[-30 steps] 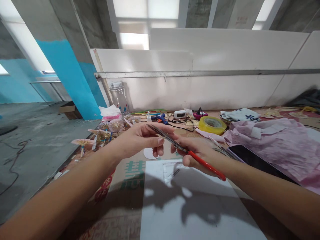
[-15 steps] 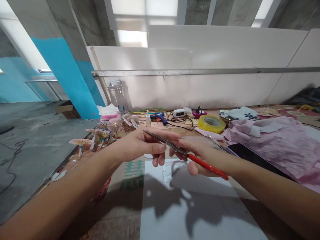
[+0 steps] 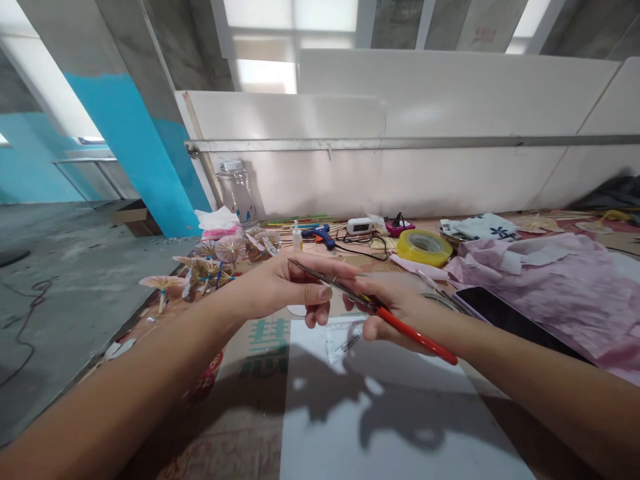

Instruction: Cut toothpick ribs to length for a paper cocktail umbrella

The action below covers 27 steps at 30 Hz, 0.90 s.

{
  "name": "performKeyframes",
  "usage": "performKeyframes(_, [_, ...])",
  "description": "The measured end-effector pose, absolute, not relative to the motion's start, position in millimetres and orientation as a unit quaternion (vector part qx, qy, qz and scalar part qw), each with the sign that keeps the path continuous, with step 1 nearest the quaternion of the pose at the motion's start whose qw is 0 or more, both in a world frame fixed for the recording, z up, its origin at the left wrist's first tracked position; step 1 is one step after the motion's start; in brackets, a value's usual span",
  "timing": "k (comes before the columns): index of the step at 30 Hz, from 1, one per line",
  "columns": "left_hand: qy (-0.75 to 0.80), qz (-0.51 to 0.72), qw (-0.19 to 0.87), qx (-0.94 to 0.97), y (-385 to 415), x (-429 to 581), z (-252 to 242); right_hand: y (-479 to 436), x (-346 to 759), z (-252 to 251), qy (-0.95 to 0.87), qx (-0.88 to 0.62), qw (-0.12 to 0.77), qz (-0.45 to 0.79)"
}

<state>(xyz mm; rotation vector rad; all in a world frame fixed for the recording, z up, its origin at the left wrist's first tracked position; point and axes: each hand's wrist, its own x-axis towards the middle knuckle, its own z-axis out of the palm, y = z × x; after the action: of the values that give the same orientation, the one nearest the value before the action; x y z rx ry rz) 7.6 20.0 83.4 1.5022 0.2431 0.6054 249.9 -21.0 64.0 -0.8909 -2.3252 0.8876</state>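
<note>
Near the middle of the view my right hand (image 3: 395,310) is closed on red-handled pliers (image 3: 407,333) with long, narrow, dark jaws. The jaws point to the upper left and cross in front of my left hand (image 3: 295,287). Its thumb and forefinger are drawn together beside the jaws, the other fingers curled below. What they pinch is too small and hidden to make out. Below both hands lies a white sheet (image 3: 400,427) with a clear ruler (image 3: 340,340) on it, in the hands' shadow.
Small paper umbrellas (image 3: 163,285) stand at the table's left edge. Behind my hands are a glue bottle (image 3: 297,237), a blue glue gun (image 3: 320,235) and a yellow tape roll (image 3: 424,247). A phone (image 3: 515,320) and pink cloth (image 3: 560,287) lie at right; a jar (image 3: 237,193) stands back left.
My right thumb and fingers have shifted up and left, closing a little on the pliers' handles. More of the ruler shows. My left hand has barely moved.
</note>
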Motion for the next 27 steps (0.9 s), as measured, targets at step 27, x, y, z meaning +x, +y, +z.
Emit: performKeyframes(27, [0.417, 0.160, 0.424, 0.788, 48, 14, 55, 61, 297, 39, -0.622, -0.494, 0.522, 0.309])
